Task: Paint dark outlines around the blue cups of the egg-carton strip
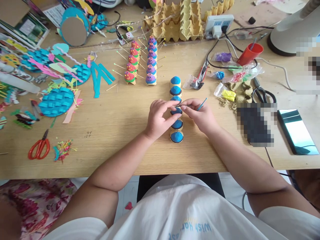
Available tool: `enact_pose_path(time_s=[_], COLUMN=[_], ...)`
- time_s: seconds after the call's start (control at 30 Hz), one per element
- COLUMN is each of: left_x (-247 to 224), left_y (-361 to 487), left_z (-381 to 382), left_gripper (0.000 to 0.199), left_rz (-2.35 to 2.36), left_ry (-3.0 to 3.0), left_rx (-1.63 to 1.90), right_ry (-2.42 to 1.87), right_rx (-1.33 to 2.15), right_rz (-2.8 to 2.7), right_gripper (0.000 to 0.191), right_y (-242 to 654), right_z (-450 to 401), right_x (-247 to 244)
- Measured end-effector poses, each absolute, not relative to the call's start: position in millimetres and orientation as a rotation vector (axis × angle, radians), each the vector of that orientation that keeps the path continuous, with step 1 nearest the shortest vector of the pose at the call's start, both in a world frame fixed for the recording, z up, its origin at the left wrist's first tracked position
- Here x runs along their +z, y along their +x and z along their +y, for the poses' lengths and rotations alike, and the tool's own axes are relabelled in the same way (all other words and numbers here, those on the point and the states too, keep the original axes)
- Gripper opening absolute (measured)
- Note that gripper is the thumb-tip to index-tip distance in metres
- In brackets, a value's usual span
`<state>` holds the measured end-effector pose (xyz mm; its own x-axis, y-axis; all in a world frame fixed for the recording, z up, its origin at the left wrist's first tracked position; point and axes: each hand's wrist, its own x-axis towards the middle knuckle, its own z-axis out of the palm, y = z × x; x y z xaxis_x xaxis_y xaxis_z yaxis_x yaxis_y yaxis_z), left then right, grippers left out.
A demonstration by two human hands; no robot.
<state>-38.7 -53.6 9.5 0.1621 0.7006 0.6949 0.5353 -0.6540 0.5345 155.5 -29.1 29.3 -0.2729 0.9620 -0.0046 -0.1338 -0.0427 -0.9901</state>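
the blue row [177,124] runs near to far on the worktop [120,140], beneath both hands; left hand [160,116] overlaps it, grip half-open, contents unclear; right hand [201,115], right of it, grip closed round a blue stick [202,104].

1 cam, head-worn: looks fwd + steeply dn over desk [155,163], mid-range, wide FOV. Wearer's shirt [175,213] nearest, at btm; L hand [161,116] & R hand [201,115] approx ctr; egg tray [186,20] farther, up top.
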Motion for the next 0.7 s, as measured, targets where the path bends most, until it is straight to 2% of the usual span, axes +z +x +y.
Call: enact_pose_path(time_s=[0.1, 0.2, 0.57, 0.7], left_x=[9, 9, 13, 12], left_y=[-39, -40, -37, -37], left_z=[-55, -56, -51, -50], left_gripper=[0.043, 0.046, 0.012, 0.011], left_rz=[1.245, 1.260, 1.107, 1.129], left_ry=[2.195, 2.174, 2.241, 2.216], left_rx=[1.471, 1.444, 1.473, 1.506], right_ry=[-0.975, -1.009, -0.990, -1.028], right_rx=[1.494, 1.429, 1.376, 1.372], right_rz=[-1.285, -1.370, -1.598, -1.583], right_gripper=[0.049, 0.051, 0.073, 0.079], right_y=[156, 157, 158, 159], right_z=[-30, -31, -34, -33], right_x=[30, 32, 41, 39])
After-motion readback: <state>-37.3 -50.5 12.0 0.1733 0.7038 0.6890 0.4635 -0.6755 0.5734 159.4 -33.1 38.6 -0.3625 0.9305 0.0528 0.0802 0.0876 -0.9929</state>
